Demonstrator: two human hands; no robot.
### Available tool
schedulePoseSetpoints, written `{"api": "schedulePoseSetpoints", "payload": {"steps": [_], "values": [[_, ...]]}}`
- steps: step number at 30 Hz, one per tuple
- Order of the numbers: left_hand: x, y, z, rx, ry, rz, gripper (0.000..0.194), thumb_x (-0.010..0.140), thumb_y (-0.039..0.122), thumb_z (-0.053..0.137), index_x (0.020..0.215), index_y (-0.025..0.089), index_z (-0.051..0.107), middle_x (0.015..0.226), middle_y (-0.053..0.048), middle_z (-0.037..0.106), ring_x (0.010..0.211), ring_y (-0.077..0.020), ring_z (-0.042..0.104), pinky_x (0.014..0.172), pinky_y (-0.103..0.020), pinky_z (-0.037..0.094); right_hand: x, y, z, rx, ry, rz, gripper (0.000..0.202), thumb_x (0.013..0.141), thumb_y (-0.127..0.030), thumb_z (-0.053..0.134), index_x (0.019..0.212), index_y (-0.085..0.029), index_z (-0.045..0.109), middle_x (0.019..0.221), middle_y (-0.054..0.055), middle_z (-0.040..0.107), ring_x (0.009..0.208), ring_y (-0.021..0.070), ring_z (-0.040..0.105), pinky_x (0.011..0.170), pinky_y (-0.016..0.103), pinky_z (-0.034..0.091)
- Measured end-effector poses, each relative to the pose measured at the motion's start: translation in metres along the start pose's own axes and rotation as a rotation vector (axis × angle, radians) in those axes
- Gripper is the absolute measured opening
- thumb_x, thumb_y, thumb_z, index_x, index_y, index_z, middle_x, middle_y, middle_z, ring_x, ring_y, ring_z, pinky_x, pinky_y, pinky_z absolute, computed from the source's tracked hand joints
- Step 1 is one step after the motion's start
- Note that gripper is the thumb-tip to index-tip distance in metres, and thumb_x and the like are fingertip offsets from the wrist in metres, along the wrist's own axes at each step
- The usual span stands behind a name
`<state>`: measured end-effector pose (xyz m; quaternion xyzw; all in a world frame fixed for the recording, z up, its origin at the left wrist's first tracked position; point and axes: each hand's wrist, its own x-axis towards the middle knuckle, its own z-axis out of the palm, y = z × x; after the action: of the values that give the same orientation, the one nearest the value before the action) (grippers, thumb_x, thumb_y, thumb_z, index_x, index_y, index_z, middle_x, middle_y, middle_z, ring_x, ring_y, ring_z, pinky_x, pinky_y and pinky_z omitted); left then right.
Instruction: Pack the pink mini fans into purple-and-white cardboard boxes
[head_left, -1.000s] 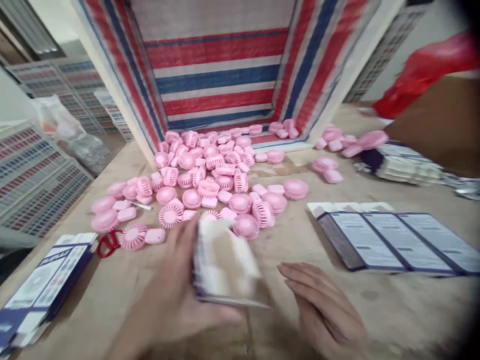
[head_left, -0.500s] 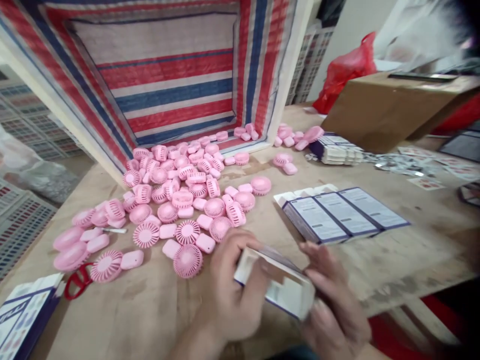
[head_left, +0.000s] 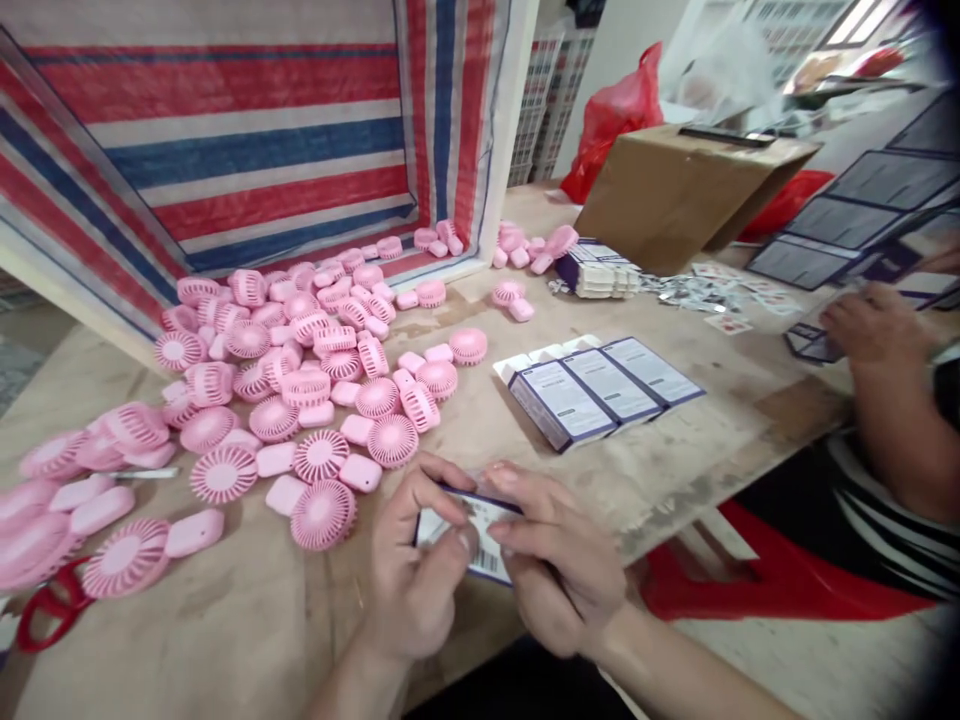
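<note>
My left hand point(head_left: 420, 570) is wrapped around one end of a small carton point(head_left: 487, 562), its thumb pressed on the white printed face with a barcode. On the other side my right hand point(head_left: 562, 560) grips the same carton, fingertips resting on that face. The carton's purple edges show, but the hands hide most of its body. Just beyond the left hand lies a pink handheld fan point(head_left: 322, 514), one of many heaped across the table. Beyond my right hand, several purple-and-white cartons point(head_left: 585, 395) lie side by side with white flaps at one end.
A striped lined bin point(head_left: 255, 170) lies on its side behind the fans. Red scissors point(head_left: 52, 605) rest at left. At the back stand a cardboard box point(head_left: 637, 195) and stacked cartons point(head_left: 600, 270) near small silvery packets point(head_left: 686, 292). A co-worker's hand point(head_left: 877, 325) holds cartons at right.
The open end of the carton in my hands is now covered by the printed flap, and both hands have closed in on it. The view has swung right, bringing a co-worker's arm into sight.
</note>
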<state>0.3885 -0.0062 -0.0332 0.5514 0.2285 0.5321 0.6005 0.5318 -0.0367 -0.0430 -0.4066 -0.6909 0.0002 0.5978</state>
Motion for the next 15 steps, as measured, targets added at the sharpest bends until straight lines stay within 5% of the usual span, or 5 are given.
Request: {"api": "schedulePoseSetpoints", "payload": {"steps": [4, 7, 10, 12, 15], "values": [[-0.002, 0.002, 0.004, 0.16, 0.068, 0.02, 0.013, 0.089, 0.016, 0.064, 0.096, 0.027, 0.061, 0.098, 0.0, 0.06, 0.092, -0.0145, 0.059, 0.082, -0.024, 0.05, -0.006, 0.001, 0.002, -0.035, 0.063, -0.068, 0.033, 0.079, -0.008, 0.051, 0.102, -0.023, 0.07, 0.122, 0.007, 0.073, 0.102, 0.0251, 0.074, 0.083, 0.042, 0.063], [-0.004, 0.0, 0.004, 0.003, 0.062, -0.074, 0.021, 0.085, 0.034, 0.071, 0.103, 0.025, 0.066, 0.097, -0.002, 0.064, 0.087, -0.0154, 0.062, 0.077, -0.024, 0.053, -0.014, 0.003, 0.002, -0.112, 0.079, -0.05, 0.029, 0.082, -0.014, 0.052, 0.101, -0.025, 0.071, 0.125, 0.006, 0.072, 0.103, 0.028, 0.074, 0.082, 0.046, 0.063], [-0.009, -0.008, 0.001, -0.276, 0.296, -0.393, 0.046, 0.08, 0.06, 0.068, 0.102, 0.019, 0.069, 0.097, -0.007, 0.068, 0.088, -0.0213, 0.066, 0.077, -0.031, 0.056, -0.027, 0.002, 0.001, -0.098, 0.006, -0.041, 0.033, 0.084, -0.016, 0.052, 0.112, -0.024, 0.069, 0.133, 0.006, 0.067, 0.111, 0.0279, 0.071, 0.089, 0.046, 0.062], [-0.016, -0.013, -0.003, -0.39, 0.382, -0.714, 0.047, 0.078, 0.057, 0.071, 0.1, 0.016, 0.069, 0.095, -0.009, 0.071, 0.089, -0.0249, 0.068, 0.078, -0.035, 0.057, -0.04, 0.002, 0.001, -0.048, -0.047, -0.042, 0.043, 0.086, -0.016, 0.051, 0.128, -0.023, 0.062, 0.143, 0.006, 0.059, 0.117, 0.0254, 0.068, 0.095, 0.043, 0.06], [-0.031, -0.016, -0.014, -0.448, 0.236, -0.889, 0.048, 0.07, 0.041, 0.081, 0.109, 0.016, 0.067, 0.098, -0.011, 0.073, 0.09, -0.0288, 0.07, 0.08, -0.04, 0.057, -0.069, 0.009, -0.002, -0.004, -0.092, -0.02, 0.053, 0.092, -0.023, 0.047, 0.144, -0.021, 0.048, 0.152, 0.007, 0.05, 0.126, 0.0249, 0.063, 0.103, 0.041, 0.056]]}}
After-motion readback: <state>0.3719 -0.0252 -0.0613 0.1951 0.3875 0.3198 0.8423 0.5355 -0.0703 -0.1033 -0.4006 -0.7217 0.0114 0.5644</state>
